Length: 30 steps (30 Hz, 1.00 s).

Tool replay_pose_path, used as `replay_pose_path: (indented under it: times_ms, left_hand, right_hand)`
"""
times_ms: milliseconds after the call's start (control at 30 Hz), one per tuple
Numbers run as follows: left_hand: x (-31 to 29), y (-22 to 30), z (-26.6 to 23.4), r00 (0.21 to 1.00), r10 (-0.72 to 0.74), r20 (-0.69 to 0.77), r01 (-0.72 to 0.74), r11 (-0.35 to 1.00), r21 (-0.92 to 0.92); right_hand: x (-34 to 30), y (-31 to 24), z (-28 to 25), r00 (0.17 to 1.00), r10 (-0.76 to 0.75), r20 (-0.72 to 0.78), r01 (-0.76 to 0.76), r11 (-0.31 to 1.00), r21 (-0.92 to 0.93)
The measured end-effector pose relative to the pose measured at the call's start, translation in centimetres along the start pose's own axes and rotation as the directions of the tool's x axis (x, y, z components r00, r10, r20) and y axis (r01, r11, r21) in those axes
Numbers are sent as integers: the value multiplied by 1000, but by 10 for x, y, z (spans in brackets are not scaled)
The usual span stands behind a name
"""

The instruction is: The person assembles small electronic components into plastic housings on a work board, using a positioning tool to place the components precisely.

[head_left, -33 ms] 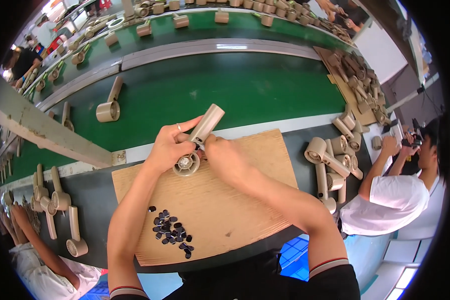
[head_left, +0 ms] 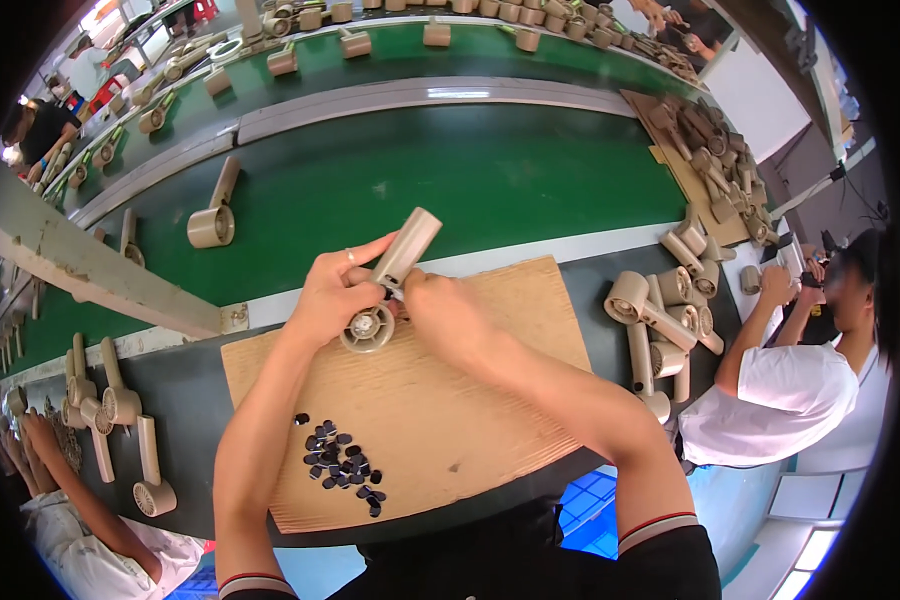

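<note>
Above the cardboard sheet (head_left: 510, 400), a beige handheld fan (head_left: 410, 243) is tilted between my hands, its handle pointing up and away to the right. My left hand (head_left: 332, 298) is closed on it near the neck, thumb across the front beside the round fan head. My right hand (head_left: 452, 312) is curled against the other side of the neck, its fingertips partly hidden. A small dark spot shows at the neck between the thumbs; I cannot tell whether it is a loose piece. Several small black oval pieces (head_left: 350, 466) lie on the cardboard's left part.
Beige fans (head_left: 660, 320) are heaped to the right, others (head_left: 120, 405) lie left. A green conveyor belt (head_left: 470, 170) runs beyond, carrying another fan (head_left: 212, 226). A pale metal post (head_left: 100, 265) slants in at left. Co-workers sit on both sides, one in a white shirt (head_left: 780, 395).
The whole view has shifted slightly. My hands keep the same hold on the handheld fan, with no other clear change.
</note>
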State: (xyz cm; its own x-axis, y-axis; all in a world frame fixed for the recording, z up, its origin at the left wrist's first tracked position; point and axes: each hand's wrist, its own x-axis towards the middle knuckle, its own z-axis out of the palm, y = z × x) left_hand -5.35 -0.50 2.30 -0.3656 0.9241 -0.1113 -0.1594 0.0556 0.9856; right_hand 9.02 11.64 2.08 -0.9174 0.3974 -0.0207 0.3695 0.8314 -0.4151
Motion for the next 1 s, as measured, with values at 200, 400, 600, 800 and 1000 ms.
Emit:
replay_pose_path:
  times_ms: [200, 400, 600, 800, 1000]
  left_hand:
    - [-1, -12, -2, 974, 75, -212, -56, 994, 96]
    - [12, 5, 20, 958, 142, -250, -141, 990, 23]
    - [61, 10, -30, 909, 195, -369, -99, 960, 263]
    - [78, -3, -73, 594, 765, -250, 72, 259, 963]
    - [19, 41, 36, 991, -92, -101, 84, 994, -75]
  right_hand:
    - [14, 15, 3, 996, -67, 57, -29, 365, 931]
    - [18, -2, -12, 990, 112, -84, 0, 600, 800]
    - [-32, 37, -74, 967, 176, -184, -221, 939, -262]
    - [-109, 139, -125, 867, 466, -174, -463, 627, -627]
    - [-80, 51, -114, 978, -18, -208, -51, 945, -322]
